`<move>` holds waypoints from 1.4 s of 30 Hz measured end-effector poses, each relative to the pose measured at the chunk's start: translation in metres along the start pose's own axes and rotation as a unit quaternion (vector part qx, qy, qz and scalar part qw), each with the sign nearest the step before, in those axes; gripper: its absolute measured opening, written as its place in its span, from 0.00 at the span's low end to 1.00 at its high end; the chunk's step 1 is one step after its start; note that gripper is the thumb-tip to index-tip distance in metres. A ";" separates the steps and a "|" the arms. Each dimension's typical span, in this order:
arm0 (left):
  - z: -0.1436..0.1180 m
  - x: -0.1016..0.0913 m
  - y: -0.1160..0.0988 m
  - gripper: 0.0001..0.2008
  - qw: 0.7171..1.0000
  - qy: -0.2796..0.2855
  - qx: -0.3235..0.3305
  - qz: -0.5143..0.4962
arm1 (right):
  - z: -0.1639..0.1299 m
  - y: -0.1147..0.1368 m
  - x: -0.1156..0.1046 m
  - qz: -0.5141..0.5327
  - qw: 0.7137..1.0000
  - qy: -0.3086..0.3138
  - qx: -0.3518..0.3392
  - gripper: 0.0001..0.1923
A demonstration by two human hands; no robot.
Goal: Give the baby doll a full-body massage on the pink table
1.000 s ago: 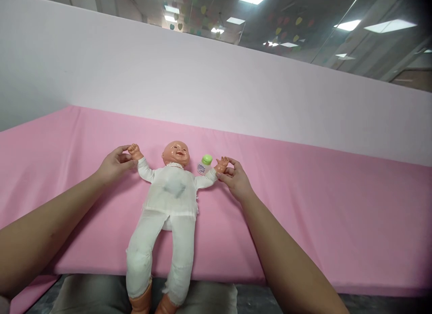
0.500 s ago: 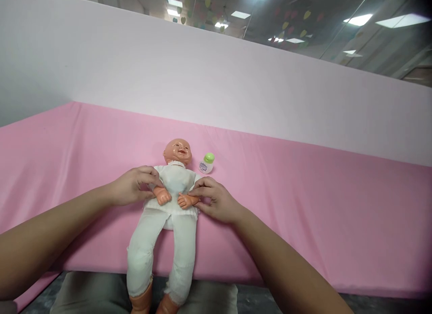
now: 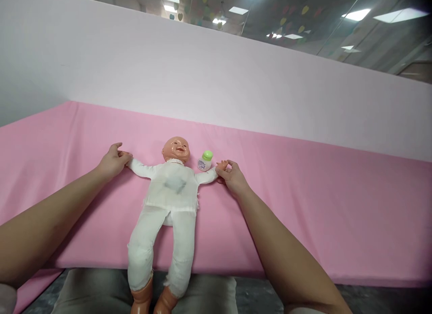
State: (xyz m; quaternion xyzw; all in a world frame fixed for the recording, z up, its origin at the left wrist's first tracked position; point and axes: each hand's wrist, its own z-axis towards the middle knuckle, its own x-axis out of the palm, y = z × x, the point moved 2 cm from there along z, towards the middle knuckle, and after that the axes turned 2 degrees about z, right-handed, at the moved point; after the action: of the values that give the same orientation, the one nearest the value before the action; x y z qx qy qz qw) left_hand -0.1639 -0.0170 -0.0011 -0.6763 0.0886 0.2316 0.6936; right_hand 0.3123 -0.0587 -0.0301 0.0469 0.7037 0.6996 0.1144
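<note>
Far left, the left hand (image 3: 113,161) is closed w/ fingers pinched on the doll's wrist/fist, which it covers, so that arm is stretched out flat to the left on the pink counter (image 3: 303,201). Next right, the doll (image 3: 168,192) lies on its back, head at the far side, legs pointing near; the orange feet hang past the counter's near edge over a grey cushion (image 3: 101,291). It wears a white suit, arms spread wide approx. in a T. Just right of the doll's head stands a small white bottle (image 3: 204,161) w/ a green cap (upright, just beside the doll's shoulder; can't tell if touching). Right of that, the right hand (image 3: 232,178) has fingers closed on the doll's other small orange hand, holding that arm out to the right, low over the pink cover. Behind everything, a pale wall panel (image 3: 216,84) runs across the far side.
</note>
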 end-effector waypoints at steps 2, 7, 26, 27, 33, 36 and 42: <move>0.004 -0.001 0.005 0.40 0.993 0.015 0.025 0.113 | 0.004 -0.005 -0.002 -0.030 1.000 -0.006 -0.002 0.47; -0.018 0.008 -0.011 0.29 0.921 -0.011 0.225 0.318 | 0.009 -0.010 -0.005 -0.115 0.993 -0.021 -0.034 0.50; -0.164 0.048 -0.063 0.36 0.701 0.276 0.656 0.048 | -0.024 0.030 0.006 -0.212 0.947 -0.171 -0.171 0.39; -0.159 0.047 -0.061 0.35 0.729 0.254 0.634 0.036 | -0.031 0.035 0.012 -0.197 0.943 -0.167 -0.210 0.40; -0.109 0.051 -0.050 0.23 0.856 0.174 0.484 0.058 | -0.065 0.046 0.062 -0.273 0.878 -0.063 -0.388 0.20; -0.095 0.057 -0.049 0.19 0.863 0.185 0.461 0.091 | -0.071 0.046 0.084 -0.334 0.815 0.058 -0.469 0.16; -0.114 0.049 -0.058 0.21 0.819 0.148 0.549 0.077 | -0.069 0.048 0.074 -0.320 0.842 0.017 -0.433 0.18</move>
State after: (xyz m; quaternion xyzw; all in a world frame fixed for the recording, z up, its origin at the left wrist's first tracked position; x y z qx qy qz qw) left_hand -0.0739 -0.1179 0.0215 -0.2010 0.3540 0.0947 0.9085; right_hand 0.2206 -0.1084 0.0107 -0.2468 0.3066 0.8586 0.3286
